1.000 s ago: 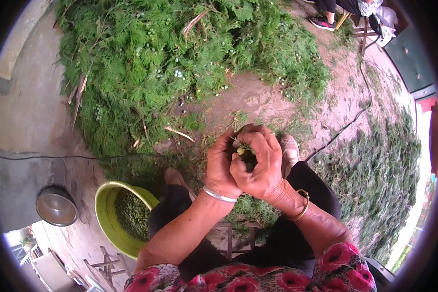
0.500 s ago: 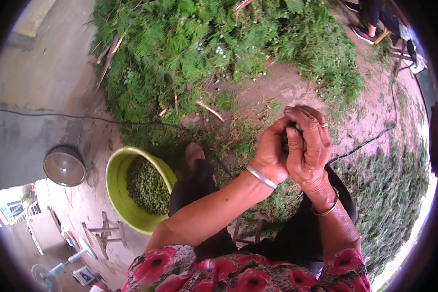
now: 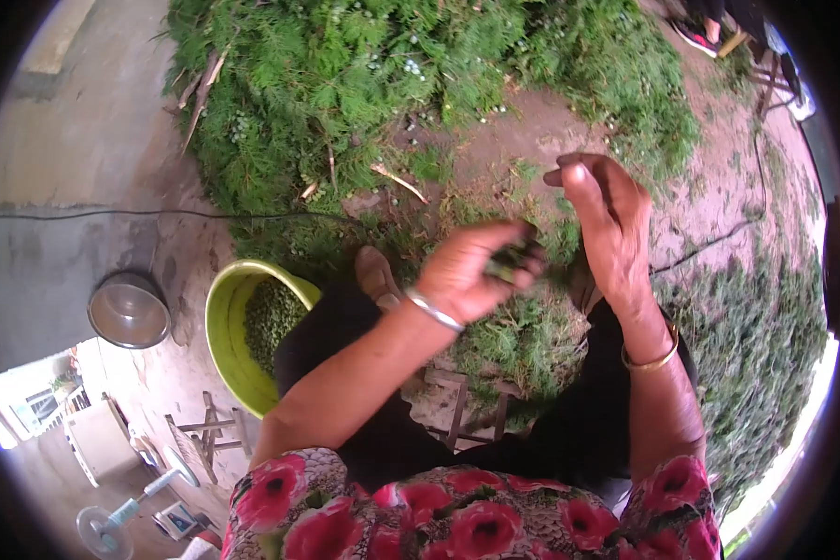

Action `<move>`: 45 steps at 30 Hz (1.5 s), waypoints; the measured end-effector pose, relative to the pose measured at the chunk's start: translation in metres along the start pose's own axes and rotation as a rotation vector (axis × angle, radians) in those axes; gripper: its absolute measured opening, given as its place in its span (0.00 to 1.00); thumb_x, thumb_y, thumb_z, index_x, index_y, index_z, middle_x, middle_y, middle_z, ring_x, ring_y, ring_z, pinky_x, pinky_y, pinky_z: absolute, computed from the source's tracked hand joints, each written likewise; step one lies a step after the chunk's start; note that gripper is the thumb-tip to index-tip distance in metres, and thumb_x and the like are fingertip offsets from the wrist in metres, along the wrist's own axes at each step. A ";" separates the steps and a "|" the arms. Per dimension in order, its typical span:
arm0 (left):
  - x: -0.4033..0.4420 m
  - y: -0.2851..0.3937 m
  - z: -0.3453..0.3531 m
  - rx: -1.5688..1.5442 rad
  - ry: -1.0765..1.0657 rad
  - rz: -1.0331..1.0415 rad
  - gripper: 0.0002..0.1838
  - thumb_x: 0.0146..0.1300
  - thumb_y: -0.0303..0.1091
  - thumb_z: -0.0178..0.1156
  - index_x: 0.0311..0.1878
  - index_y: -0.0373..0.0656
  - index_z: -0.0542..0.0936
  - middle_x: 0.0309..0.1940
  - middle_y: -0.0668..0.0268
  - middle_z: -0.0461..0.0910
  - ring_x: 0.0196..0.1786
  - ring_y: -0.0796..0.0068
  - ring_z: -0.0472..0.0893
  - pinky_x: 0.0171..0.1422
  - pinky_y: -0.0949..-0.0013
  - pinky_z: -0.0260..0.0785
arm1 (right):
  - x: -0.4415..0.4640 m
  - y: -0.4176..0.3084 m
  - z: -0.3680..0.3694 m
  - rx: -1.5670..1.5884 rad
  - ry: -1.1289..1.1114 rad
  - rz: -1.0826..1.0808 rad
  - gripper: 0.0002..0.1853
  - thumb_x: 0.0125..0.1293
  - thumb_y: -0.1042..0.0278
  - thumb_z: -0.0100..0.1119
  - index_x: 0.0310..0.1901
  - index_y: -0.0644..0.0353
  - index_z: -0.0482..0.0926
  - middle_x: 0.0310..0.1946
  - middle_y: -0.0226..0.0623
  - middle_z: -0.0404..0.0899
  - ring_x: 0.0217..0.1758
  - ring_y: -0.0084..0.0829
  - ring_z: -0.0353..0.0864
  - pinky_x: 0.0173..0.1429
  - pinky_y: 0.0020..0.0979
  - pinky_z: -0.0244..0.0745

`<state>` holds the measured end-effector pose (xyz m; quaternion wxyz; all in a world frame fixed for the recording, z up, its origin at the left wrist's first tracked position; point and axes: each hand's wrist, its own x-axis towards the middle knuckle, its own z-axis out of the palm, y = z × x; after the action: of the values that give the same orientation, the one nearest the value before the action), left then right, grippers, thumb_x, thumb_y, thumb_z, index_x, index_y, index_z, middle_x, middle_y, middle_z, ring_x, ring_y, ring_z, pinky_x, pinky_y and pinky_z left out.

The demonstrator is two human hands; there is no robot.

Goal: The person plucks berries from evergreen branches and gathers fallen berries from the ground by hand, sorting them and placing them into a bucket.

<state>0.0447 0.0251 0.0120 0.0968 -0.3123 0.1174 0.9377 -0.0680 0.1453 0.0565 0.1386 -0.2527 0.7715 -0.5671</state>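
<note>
Green bucket (image 3: 217,322), part-filled with small green berries (image 3: 273,320), sat left of the left hand, well apart. Left hand (image 3: 481,271) was half-curled around green pieces (image 3: 508,261) in its palm. Right hand (image 3: 609,210), just beside, was partly open, fingers bent, nothing visible held.

left hand (image 3: 481,271): fingers curled | right hand (image 3: 609,219): thumb extended, fingers bent | hands apart

Bucket (image 3: 224,338) left of the stool (image 3: 457,411)
</note>
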 end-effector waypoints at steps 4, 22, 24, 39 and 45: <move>-0.051 0.063 -0.042 -0.033 0.080 0.269 0.11 0.59 0.30 0.59 0.41 0.34 0.74 0.36 0.52 0.73 0.35 0.66 0.74 0.29 0.77 0.72 | 0.005 0.004 -0.014 -0.142 0.028 0.024 0.20 0.67 0.55 0.53 0.39 0.68 0.78 0.29 0.35 0.83 0.31 0.21 0.74 0.41 0.25 0.71; -0.133 0.165 -0.190 2.374 1.080 0.033 0.30 0.56 0.45 0.62 0.57 0.34 0.72 0.55 0.44 0.72 0.59 0.51 0.71 0.63 0.59 0.62 | -0.006 0.003 -0.049 -0.004 0.118 0.105 0.16 0.64 0.64 0.59 0.28 0.72 0.76 0.19 0.36 0.77 0.24 0.18 0.71 0.28 0.24 0.66; -0.053 0.115 -0.135 2.173 0.834 0.058 0.29 0.56 0.46 0.61 0.56 0.36 0.73 0.52 0.45 0.75 0.56 0.52 0.74 0.62 0.58 0.64 | -0.009 -0.003 -0.055 0.054 0.082 0.164 0.16 0.64 0.59 0.59 0.36 0.68 0.80 0.29 0.36 0.83 0.31 0.22 0.77 0.41 0.24 0.69; 0.172 -0.300 -0.200 1.528 -0.101 0.040 0.31 0.56 0.47 0.61 0.56 0.34 0.69 0.47 0.45 0.75 0.52 0.49 0.74 0.62 0.56 0.63 | -0.041 0.003 -0.067 0.198 -0.446 0.411 0.08 0.60 0.73 0.62 0.37 0.69 0.75 0.23 0.39 0.77 0.25 0.28 0.79 0.29 0.28 0.72; 0.186 -0.071 -0.207 2.021 1.066 0.127 0.48 0.52 0.46 0.65 0.70 0.36 0.49 0.66 0.41 0.57 0.71 0.35 0.44 0.73 0.45 0.41 | -0.044 -0.002 -0.070 0.272 -0.472 0.308 0.14 0.58 0.71 0.63 0.43 0.68 0.72 0.29 0.47 0.77 0.31 0.45 0.80 0.33 0.38 0.74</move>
<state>0.0329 0.0548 -0.2733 0.1941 -0.4430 0.8594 0.1659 -0.0665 0.2254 0.0776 0.4309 -0.2364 0.6642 -0.5633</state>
